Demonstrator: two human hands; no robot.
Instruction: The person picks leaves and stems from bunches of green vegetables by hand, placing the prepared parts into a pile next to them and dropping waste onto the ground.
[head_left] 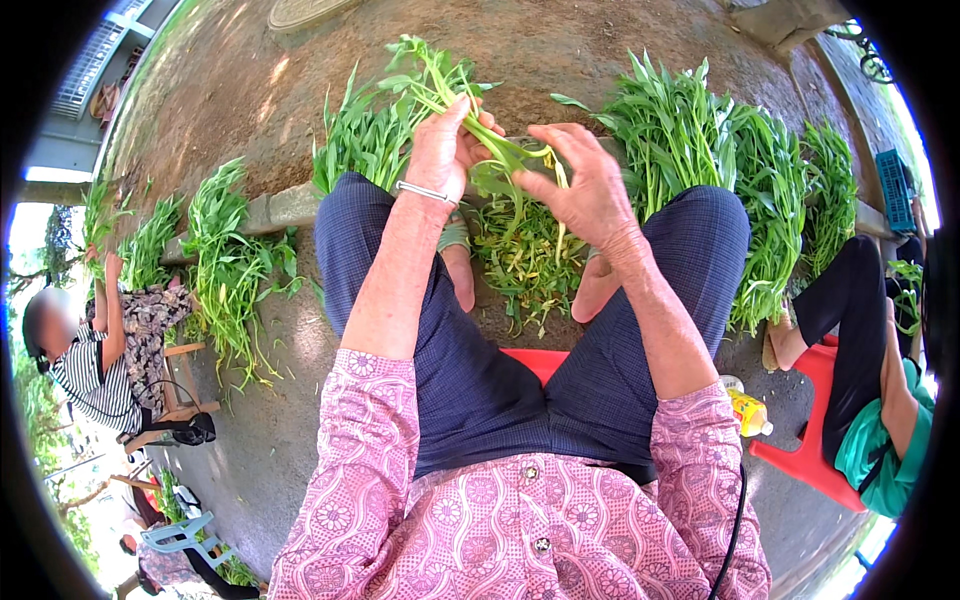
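My left hand (448,150), with a silver bracelet at the wrist, grips a bunch of leafy green stems (431,85) at the top centre. My right hand (575,180) is beside it, thumb and forefinger apart, touching the stems' lower end where thin yellowish bits (560,215) hang down. Below both, a loose pile of picked leaves and yellowed pieces (515,260) lies on the ground between my feet.
Long green bunches (670,130) line a low kerb (280,205) either side. A seated person in stripes (85,375) is at left; another, on a red stool (800,465), at right. A yellow bottle (750,410) stands by my right leg, a teal crate (895,185) far right.
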